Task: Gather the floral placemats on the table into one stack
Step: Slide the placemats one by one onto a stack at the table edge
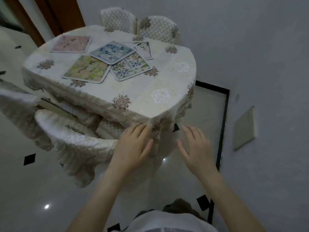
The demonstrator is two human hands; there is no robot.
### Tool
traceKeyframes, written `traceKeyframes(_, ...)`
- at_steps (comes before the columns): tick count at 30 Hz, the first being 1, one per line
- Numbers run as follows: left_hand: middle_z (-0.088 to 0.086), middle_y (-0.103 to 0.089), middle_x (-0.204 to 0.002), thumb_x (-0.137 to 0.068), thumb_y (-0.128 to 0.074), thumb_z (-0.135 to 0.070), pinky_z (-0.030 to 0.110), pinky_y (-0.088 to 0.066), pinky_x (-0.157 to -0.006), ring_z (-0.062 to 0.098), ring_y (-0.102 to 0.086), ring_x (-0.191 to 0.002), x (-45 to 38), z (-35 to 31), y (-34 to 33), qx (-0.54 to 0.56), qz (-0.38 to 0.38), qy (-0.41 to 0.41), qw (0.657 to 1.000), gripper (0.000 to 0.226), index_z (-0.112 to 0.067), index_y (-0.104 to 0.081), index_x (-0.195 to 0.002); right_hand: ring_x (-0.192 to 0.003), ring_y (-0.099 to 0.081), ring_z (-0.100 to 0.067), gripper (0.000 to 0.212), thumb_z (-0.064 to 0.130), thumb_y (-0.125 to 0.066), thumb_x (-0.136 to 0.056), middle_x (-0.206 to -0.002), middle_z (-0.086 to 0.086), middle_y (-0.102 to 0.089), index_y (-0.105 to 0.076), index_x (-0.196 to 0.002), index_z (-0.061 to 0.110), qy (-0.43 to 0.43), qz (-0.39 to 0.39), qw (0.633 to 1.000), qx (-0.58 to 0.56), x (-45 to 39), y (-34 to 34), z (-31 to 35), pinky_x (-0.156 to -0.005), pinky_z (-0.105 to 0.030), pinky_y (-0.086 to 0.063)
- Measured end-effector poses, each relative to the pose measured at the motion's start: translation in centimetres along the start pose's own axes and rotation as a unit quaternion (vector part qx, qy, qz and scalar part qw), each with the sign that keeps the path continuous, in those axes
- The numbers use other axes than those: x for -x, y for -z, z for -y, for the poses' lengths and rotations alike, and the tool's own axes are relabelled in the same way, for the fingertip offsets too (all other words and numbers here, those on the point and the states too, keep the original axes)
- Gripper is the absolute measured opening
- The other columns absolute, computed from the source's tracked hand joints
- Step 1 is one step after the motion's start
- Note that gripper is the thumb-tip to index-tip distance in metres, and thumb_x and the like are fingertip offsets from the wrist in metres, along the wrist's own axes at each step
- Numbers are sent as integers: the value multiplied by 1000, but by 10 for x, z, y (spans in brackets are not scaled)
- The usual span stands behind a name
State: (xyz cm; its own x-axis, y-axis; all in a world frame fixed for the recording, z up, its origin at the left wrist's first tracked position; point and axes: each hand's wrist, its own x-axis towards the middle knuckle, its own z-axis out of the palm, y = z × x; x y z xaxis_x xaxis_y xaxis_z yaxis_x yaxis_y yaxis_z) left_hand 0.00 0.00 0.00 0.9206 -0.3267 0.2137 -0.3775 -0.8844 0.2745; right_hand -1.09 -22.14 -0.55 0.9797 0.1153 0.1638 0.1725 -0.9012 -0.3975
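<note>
Several floral placemats lie on the far half of the cloth-covered table [167, 77]. A pink one [71, 44] sits alone at the far left. A blue one [113, 51] overlaps a yellow-green one [86, 69], a "BEAUTIFUL" one [132, 66] and partly a white one [144, 47]. My left hand [133, 146] is open, its fingers against the hanging tablecloth corner below the near edge. My right hand [194, 149] is open in the air beside that corner, holding nothing. Both hands are well short of the placemats.
A cushioned chair [66, 131] stands tucked in at the near left, two quilted chairs [138, 25] at the far side. A grey wall [259, 64] runs along the right, with a panel [245, 128] on it. The tiled floor [41, 190] is glossy.
</note>
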Motion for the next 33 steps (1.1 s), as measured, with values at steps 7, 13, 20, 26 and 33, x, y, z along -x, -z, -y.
traceKeyframes(7, 3, -54, -132, -93, -35, -38, 41, -40, -103, 22, -45, -124, -41, 2, -7, 18, -17, 2, 1000, 48, -15, -42, -135, -128, -43, -23, 51, 45, -33, -93, -135, -7, -52, -45, -133, 16, 0, -37, 999, 12, -25, 4, -17, -101, -43, -42)
traceKeyframes(13, 4, -54, -134, -92, -31, -39, 43, -40, -103, 25, -46, -125, -80, -18, -40, 5, 46, 7, 999, 52, -14, -43, -136, -127, -45, -24, 55, 47, -30, -93, -136, -7, -52, -46, -133, 14, -23, 1, 1000, 14, -50, -3, -65, -98, -44, -43)
traceKeyframes(20, 1, -50, -138, -92, -28, -42, 40, -34, -109, 24, -39, -131, -149, -52, -76, -5, 71, 62, 996, 53, -18, -39, -138, -127, -44, -24, 55, 48, -29, -92, -135, -5, -53, -47, -132, 16, -14, 34, 999, 1, -108, 12, -142, -100, -45, -42)
traceKeyframes(26, 2, -50, -138, -93, -30, -41, 39, -34, -109, 24, -40, -130, -226, -86, -84, -7, 30, 101, 994, 53, -16, -40, -138, -131, -41, -25, 48, 42, -39, -94, -137, -6, -50, -46, -134, 16, 35, 45, 998, -1, -173, 40, -200, -104, -44, -38)
traceKeyframes(33, 1, -51, -137, -93, -28, -42, 38, -36, -108, 23, -42, -129, -284, -91, -86, -32, 20, 129, 991, 53, -18, -39, -139, -131, -39, -23, 45, 38, -43, -95, -137, -4, -51, -45, -134, 17, 77, 34, 996, -31, -249, 53, -232, -105, -45, -37)
